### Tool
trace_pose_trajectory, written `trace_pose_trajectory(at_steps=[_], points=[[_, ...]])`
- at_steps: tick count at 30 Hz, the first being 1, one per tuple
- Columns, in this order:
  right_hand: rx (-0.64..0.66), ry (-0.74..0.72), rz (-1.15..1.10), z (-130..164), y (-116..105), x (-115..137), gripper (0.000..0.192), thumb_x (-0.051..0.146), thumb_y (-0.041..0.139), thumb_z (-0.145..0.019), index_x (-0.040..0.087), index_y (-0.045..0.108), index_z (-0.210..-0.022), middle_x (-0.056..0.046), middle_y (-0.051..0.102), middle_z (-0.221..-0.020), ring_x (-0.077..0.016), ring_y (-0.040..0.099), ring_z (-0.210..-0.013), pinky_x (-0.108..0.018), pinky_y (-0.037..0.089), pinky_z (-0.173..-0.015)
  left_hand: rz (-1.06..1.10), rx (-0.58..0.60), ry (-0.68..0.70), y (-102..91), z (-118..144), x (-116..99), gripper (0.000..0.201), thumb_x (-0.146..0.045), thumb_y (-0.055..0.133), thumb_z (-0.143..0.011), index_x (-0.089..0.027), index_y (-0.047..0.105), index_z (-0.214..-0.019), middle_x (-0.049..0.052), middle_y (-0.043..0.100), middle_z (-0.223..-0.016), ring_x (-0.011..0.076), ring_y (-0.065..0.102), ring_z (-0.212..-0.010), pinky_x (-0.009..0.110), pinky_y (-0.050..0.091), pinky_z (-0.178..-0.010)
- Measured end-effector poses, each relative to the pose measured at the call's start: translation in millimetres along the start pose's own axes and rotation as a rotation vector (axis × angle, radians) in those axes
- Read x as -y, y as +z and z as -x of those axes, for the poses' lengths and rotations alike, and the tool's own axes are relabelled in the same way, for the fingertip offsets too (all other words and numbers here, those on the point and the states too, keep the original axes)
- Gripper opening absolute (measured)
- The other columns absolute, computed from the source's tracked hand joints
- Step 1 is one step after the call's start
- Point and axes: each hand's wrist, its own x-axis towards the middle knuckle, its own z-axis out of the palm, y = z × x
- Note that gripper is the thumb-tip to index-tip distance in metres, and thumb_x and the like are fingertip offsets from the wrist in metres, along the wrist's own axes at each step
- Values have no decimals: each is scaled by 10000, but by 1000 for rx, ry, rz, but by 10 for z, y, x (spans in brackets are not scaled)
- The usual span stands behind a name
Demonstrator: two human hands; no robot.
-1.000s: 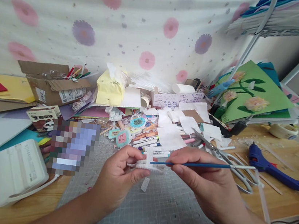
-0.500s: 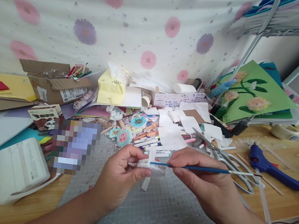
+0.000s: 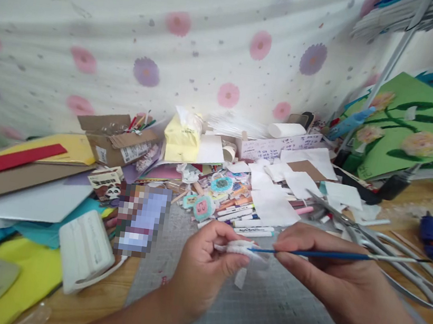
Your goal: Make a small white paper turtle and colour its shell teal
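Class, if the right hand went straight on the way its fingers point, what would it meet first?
Likely the small white piece held in the left hand; the paintbrush in the right hand seems to reach it, though depth is unclear.

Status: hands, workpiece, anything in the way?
Left hand pinching small white piece. Right hand gripping blue brush, handle end at the piece. Scissors close beyond right hand, seemingly not blocking.

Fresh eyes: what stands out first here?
First, the blue-handled brush in the right hand, its handle end at the small white piece pinched in the left hand. Then the large scissors lying beyond the right hand, and the flowered curtain across the back.
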Motion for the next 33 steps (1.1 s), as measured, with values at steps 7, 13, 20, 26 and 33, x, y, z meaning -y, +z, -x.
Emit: trace_pose_trajectory(at_steps=[7,13,20,26,33], points=[[-65,-5,2,19,13,-9,50,274,666,-758,242,672,-719,0,677,-665,-165,624,-623,-246,515,-548,66,-38,-73,-26,-10,90,290,-298,762,-658,-185,588,-860,-32,626,-671,100,543,-595,213,415,-571],[-110,16,-5,9,-78,48,44,264,662,-774,238,652,-740,-1,669,-699,-161,604,-657,-249,505,-588,11,-22,-95,-33,-34,69,283,-303,756,-656,-169,588,-840,-12,621,-667,118,546,-606,225,395,-568],[-26,30,17,-12,-43,66,73,250,652,-784,208,644,-724,14,644,-658,-134,597,-611,-227,483,-570,-79,14,-137,-27,7,16,310,-351,758,-638,-174,595,-833,-28,581,-600,113,520,-556,216,382,-520],[-49,-181,133,18,18,87,77,146,627,-788,207,623,-741,-9,656,-682,-156,599,-651,-283,481,-618,-149,-5,-144,-41,1,42,296,-358,743,-665,-178,590,-843,-30,594,-616,95,508,-539,195,365,-490],[-57,-81,39,2,-58,109,70,188,612,-808,207,613,-741,0,637,-686,-150,589,-663,-277,474,-625,-27,53,-152,-51,-7,58,250,-331,718,-712,-185,569,-848,-22,611,-659,108,551,-589,218,394,-540]])
